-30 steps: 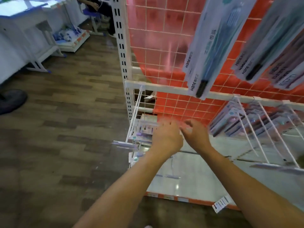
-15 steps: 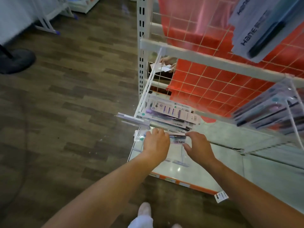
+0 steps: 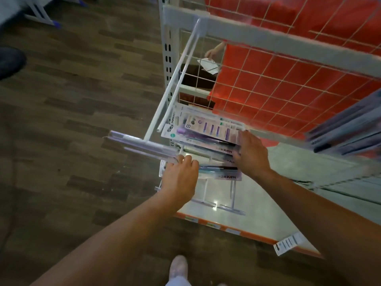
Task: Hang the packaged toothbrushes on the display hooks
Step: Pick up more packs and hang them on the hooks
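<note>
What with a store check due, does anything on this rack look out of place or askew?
Two things. A label pokes out tilted over the base shelf's orange edge, loose-looking. The packs below the hook lie fanned at different angles rather than hanging in line.

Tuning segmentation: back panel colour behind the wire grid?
Red-orange back panel, head view.

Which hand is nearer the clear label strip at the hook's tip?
Left. The left hand is just below the clear label strip, at its right end; the right hand is farther right, on the packs.
</note>
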`<action>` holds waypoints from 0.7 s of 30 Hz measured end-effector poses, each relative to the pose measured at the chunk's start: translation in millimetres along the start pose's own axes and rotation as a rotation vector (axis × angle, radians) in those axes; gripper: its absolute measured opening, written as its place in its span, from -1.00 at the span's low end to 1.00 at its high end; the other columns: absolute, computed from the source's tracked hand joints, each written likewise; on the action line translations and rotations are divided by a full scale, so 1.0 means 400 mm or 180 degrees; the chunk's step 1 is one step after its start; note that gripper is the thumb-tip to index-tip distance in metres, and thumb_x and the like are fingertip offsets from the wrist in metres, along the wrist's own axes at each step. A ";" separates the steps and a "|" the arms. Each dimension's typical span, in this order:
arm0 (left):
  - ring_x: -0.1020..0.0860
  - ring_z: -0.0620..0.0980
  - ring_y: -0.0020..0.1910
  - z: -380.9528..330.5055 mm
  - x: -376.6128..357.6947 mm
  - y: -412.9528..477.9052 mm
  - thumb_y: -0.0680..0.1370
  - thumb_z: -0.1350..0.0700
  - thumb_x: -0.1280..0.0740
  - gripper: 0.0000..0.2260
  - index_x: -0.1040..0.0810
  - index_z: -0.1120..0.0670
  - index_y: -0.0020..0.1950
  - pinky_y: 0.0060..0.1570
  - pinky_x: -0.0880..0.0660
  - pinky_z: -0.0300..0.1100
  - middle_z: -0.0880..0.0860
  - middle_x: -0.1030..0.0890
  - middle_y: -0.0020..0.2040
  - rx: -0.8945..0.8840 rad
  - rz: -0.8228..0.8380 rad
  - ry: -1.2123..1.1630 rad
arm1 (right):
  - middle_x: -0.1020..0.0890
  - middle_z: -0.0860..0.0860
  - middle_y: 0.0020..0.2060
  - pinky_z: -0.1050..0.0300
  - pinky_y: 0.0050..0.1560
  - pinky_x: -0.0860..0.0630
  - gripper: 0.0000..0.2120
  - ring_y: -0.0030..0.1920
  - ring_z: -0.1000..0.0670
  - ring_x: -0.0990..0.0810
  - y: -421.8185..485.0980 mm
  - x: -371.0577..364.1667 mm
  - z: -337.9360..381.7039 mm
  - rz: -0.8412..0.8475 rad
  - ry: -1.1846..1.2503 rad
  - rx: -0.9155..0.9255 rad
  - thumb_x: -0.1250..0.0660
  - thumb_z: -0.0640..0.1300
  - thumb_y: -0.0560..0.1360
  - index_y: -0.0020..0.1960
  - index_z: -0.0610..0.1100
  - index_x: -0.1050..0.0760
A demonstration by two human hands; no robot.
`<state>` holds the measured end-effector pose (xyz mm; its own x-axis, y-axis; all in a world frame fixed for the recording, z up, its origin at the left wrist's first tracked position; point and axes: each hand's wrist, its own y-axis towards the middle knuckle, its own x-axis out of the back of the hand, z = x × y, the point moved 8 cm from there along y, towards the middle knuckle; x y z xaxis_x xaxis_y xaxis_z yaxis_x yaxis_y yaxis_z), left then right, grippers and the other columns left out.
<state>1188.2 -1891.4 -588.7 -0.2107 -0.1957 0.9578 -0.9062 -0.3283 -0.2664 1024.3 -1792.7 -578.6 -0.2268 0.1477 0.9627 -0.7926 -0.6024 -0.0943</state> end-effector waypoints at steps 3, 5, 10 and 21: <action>-0.38 0.14 0.31 -0.005 -0.023 0.006 0.55 0.11 -0.32 -0.63 -0.35 0.09 0.33 0.27 -0.41 0.02 0.09 -0.45 0.29 -0.0097 -0.0026 0.0009 | -0.38 -0.13 0.37 -0.24 0.27 -0.38 -0.41 0.37 -0.18 -0.33 0.035 -0.027 -0.021 0.0256 -0.0122 -0.0104 -0.32 -0.12 0.45 0.44 -0.10 -0.21; -0.39 0.09 0.28 -0.007 -0.030 0.013 0.54 0.11 -0.32 -0.62 -0.35 0.08 0.34 0.23 -0.42 0.00 0.07 -0.46 0.28 -0.0135 -0.0112 -0.0085 | -0.30 -0.10 0.42 -0.29 0.33 -0.29 -0.33 0.44 -0.17 -0.24 0.052 -0.050 -0.042 0.0510 -0.0196 -0.0224 -0.34 -0.10 0.45 0.48 -0.07 -0.13; -0.40 0.09 0.27 -0.013 -0.042 0.035 0.53 0.13 -0.31 -0.61 -0.35 0.07 0.34 0.23 -0.39 0.00 0.06 -0.49 0.28 -0.0129 -0.0203 -0.0125 | -0.32 -0.12 0.37 -0.27 0.32 -0.26 -0.34 0.40 -0.20 -0.24 0.063 -0.067 -0.053 0.0675 -0.0370 -0.0234 -0.35 -0.10 0.46 0.47 -0.06 -0.13; -0.42 0.06 0.20 -0.013 -0.045 0.053 0.53 0.13 -0.32 -0.64 -0.39 0.08 0.31 0.21 -0.40 -0.02 0.05 -0.47 0.25 -0.0054 -0.0277 0.0077 | -0.44 -0.22 0.23 -0.03 0.18 -0.35 -0.53 0.23 -0.22 -0.38 0.030 -0.029 -0.096 0.0117 0.0417 -0.0097 -0.28 -0.33 0.42 0.32 -0.20 -0.39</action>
<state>1171.0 -1889.8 -611.0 -0.1396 -0.1446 0.9796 -0.9275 -0.3274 -0.1805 995.5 -1771.5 -600.6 -0.3263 0.2283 0.9173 -0.7988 -0.5854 -0.1384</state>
